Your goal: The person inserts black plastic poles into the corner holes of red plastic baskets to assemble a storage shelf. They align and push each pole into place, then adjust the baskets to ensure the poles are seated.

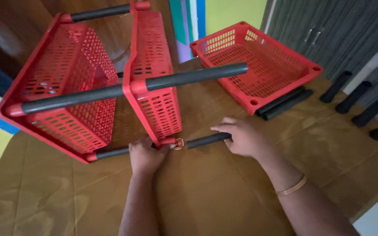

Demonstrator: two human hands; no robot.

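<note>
A rack of two red perforated plastic baskets [75, 83] joined by dark grey tubes lies on its side on a brown cloth. My left hand [146, 155] grips the lower corner of the inner basket [154, 74], where a tube goes in. My right hand [240, 136] holds a short dark grey tube [206, 140] that sticks out from that same corner. A longer grey tube [195, 76] juts from the upper corner.
A third red basket [259, 61] lies flat at the back right, with two grey tubes [284, 103] beside it. Several more grey tubes [358, 102] lie at the right edge. The brown cloth [206, 196] covers the table.
</note>
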